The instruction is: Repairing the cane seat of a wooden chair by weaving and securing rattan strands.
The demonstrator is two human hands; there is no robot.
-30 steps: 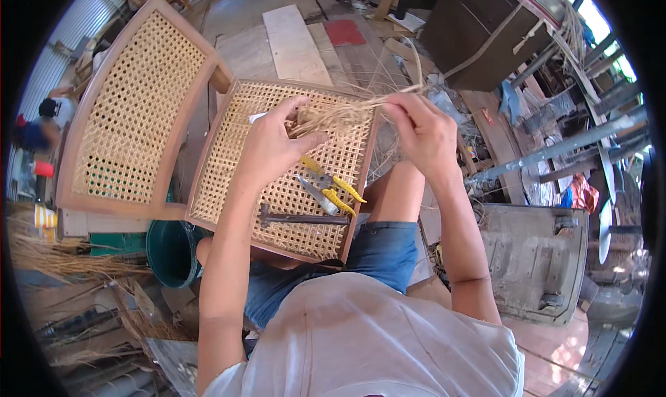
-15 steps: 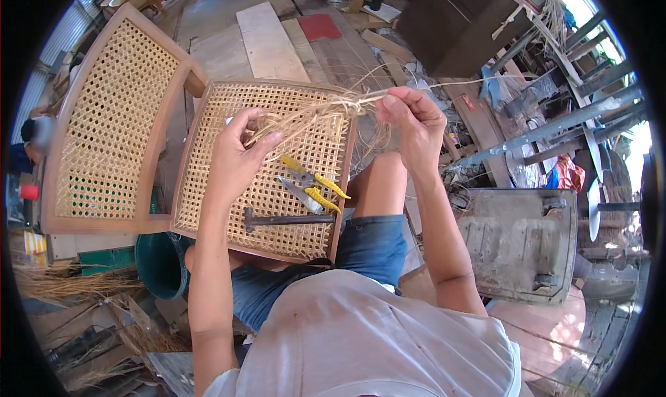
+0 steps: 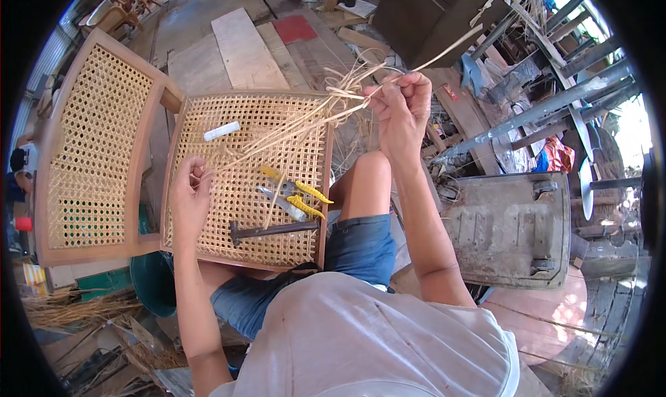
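Observation:
A loose bundle of pale cane strands (image 3: 288, 130) stretches across a caned chair seat (image 3: 208, 109). My right hand (image 3: 402, 109) pinches the knotted end beyond the seat's right edge, and one strand sticks out up and to the right. My left hand (image 3: 191, 192), fingers curled, is over the seat's left side at the bundle's lower end, closed on strand ends. On the seat lie yellow-handled pliers (image 3: 305, 192), a second yellow-handled cutting tool (image 3: 281, 201), a dark hammer (image 3: 274, 231) and a white cylindrical stick (image 3: 222, 131).
The chair's caned backrest (image 3: 104, 147) rises at left. A green bucket (image 3: 152, 286) stands below it, beside dry fibre (image 3: 69, 307). At right are a grey wheeled panel (image 3: 510, 230) and metal pipes (image 3: 541, 116). A dark cabinet (image 3: 433, 22) and boards (image 3: 250, 47) lie farther off. Another person (image 3: 24, 165) is at far left.
My left hand has moved left and down, drawing the strands out long across the seat. The right hand has shifted slightly left and up with the bundle. The white stick is now uncovered.

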